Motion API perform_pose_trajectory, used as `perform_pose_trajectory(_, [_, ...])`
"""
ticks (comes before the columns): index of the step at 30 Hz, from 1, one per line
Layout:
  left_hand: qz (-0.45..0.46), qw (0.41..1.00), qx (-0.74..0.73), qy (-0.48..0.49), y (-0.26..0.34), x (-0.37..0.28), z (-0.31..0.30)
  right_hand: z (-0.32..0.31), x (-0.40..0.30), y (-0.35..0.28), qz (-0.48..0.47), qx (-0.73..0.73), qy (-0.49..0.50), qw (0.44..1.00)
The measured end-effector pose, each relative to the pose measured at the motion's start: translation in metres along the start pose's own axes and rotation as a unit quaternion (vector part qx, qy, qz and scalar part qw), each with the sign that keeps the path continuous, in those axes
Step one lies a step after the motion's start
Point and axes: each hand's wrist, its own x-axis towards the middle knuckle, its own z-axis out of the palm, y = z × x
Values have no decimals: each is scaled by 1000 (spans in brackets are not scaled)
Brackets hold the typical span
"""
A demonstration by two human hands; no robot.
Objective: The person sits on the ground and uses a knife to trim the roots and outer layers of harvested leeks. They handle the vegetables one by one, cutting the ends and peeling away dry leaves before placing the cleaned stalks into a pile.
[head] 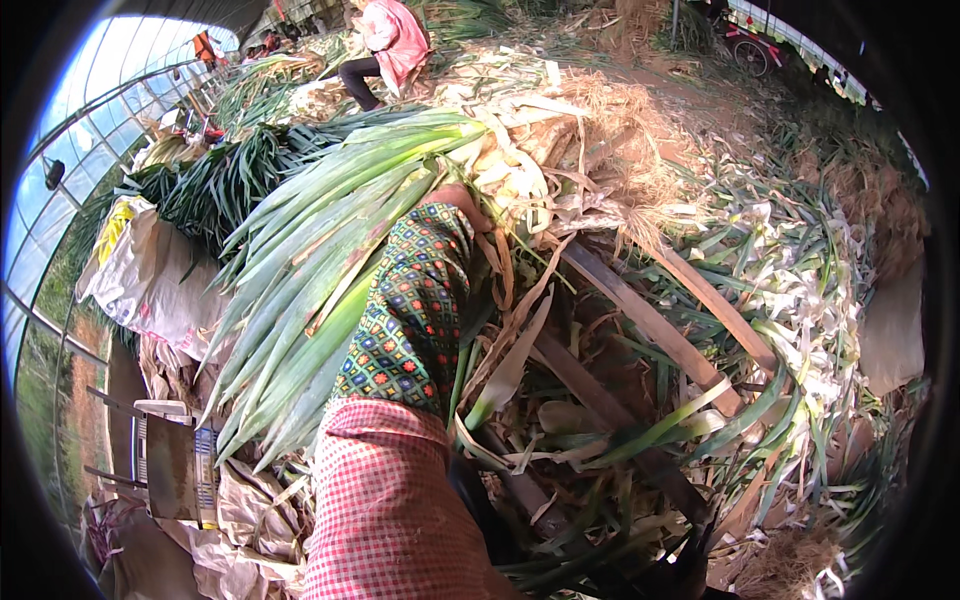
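Observation:
From the bottom edge my left arm reaches up, in a red-and-white checked sleeve and a patterned green cuff. My left hand [456, 201] is against the pale stem end of a bunch of long-leaved green onions [322, 247], whose leaves fan out to the left of the arm. Its fingers are hidden by stems and leaves, so their grip does not show. Peeled pale skins [517, 176] and dry roots [615, 112] lie just beyond the hand. My right hand is out of view. Before me, wooden bars [645, 315] cross over loose leaves and trimmings.
More dark green onions [225, 176] are heaped behind the bunch, beside a white woven sack [161, 277]. A crate [176, 465] stands lower left. A person in a pink top [397, 41] is at the top. Trimmings [810, 315] cover the ground at right.

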Motion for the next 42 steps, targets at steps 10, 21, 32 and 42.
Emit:
perform_pose_trajectory(10, [28, 994, -103, -17, 8, -57, 65, -3, 2, 33, -17, 54, -10, 998])
perform_pose_trajectory(21, [123, 971, -52, 197, 46, -174, 162, -14, -4, 15, -26, 74, 41, 996])
perform_pose_trajectory(32, [162, 965, -48, 202, 49, -266, 124, -36, -20, 40, -52, 423, 80, 901])
perform_pose_trajectory(42, [370, 920, -8, 131, 83, -395, 66, -54, -36, 17, 47, 634, -156, 756])
